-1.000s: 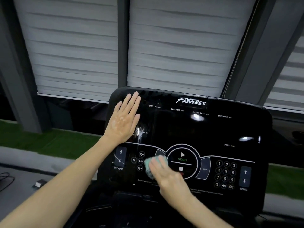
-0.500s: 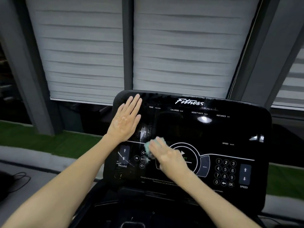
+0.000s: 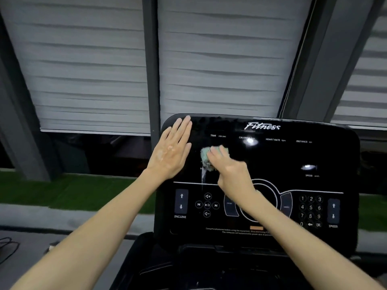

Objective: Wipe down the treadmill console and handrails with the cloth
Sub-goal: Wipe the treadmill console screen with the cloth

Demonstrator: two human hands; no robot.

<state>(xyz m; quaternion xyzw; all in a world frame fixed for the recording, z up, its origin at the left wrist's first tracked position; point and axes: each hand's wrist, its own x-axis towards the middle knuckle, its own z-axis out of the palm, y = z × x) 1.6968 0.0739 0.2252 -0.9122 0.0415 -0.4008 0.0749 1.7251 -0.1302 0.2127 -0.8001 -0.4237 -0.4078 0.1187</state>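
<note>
Cloth (image 3: 206,155): moved up from the button band to the console's (image 3: 293,155) upper left, pressed under the right hand's (image 3: 232,172) fingers. Left hand (image 3: 170,155): fingers straight, flat alongside. Display wiping under way.

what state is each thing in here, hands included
left hand, flat on the console's upper left corner, fingers straight
right hand, pressing the cloth against the console
cloth, bunched under the right fingers, on the upper left of the panel
console, display dark, a pale streak running down below the cloth
blinds, lowered
</note>
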